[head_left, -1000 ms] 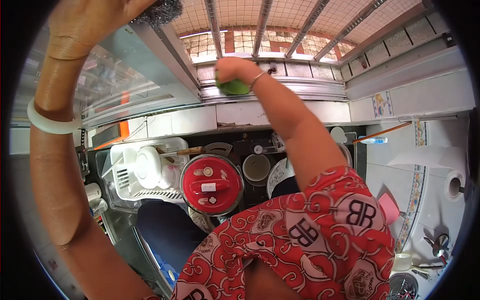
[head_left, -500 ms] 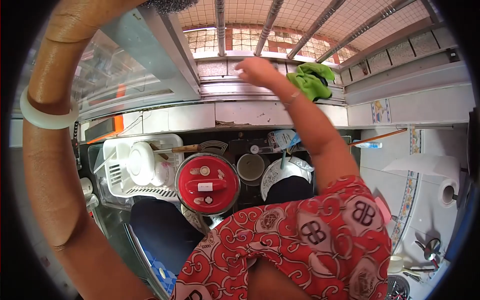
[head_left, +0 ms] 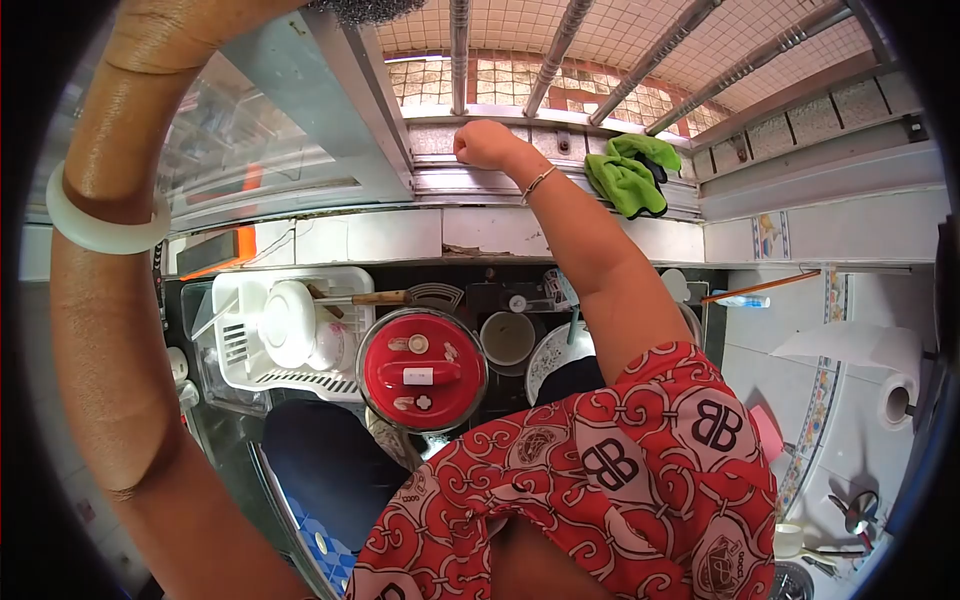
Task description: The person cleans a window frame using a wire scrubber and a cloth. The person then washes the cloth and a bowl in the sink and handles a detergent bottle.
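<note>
My right hand is closed in a fist over the metal window track, and whether anything is inside it is hidden. A crumpled green cloth with dark edging lies on the sill to the right of that hand, apart from it. My left hand is raised at the upper left, its fingers cut off by the frame's top edge. Beside it, partly in view, is a dark fuzzy thing. A window pane in a grey frame stands between my left arm and the track.
Metal bars cross the window opening. Below the sill are a white dish rack, a red-lidded pot and a pale bowl. A paper roll hangs on the right wall, near an orange stick.
My right hand has let go of the green cloth, which now lies on the sill, and has moved left and slightly down onto the track. My left hand has shifted higher, partly out of frame.
</note>
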Available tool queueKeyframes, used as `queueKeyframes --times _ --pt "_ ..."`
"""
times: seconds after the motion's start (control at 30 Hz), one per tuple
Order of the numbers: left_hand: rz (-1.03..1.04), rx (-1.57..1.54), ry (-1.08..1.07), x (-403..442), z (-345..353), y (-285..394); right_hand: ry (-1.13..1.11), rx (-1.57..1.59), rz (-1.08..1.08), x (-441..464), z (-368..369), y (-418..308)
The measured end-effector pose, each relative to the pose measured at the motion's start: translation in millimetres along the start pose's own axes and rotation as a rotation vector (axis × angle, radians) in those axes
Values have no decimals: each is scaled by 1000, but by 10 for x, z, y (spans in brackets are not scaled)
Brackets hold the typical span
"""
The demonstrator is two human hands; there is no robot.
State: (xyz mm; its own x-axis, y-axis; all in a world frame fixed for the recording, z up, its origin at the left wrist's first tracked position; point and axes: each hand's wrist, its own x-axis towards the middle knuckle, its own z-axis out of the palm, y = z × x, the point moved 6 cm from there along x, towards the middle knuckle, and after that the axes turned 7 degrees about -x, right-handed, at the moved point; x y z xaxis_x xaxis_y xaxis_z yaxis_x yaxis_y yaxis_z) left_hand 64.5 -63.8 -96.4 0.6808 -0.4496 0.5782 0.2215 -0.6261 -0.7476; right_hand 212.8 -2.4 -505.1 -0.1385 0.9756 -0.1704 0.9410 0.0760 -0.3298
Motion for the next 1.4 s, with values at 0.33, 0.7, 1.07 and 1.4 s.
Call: queueKeyframes --times 0.33,0.7,1.07,1.4 --pt "79 87 53 2 -52 39 709 378 282 -163 -486 365" --pt "8 -2 -21 16 -77 78 493 216 214 -614 -448 473" --pt "-44 -37 22 -23 -13 61 541 77 438 -2154 -573 1600" --pt "-116 -108 -39 -57 -43 68 537 -184 242 -2451 -507 1254"
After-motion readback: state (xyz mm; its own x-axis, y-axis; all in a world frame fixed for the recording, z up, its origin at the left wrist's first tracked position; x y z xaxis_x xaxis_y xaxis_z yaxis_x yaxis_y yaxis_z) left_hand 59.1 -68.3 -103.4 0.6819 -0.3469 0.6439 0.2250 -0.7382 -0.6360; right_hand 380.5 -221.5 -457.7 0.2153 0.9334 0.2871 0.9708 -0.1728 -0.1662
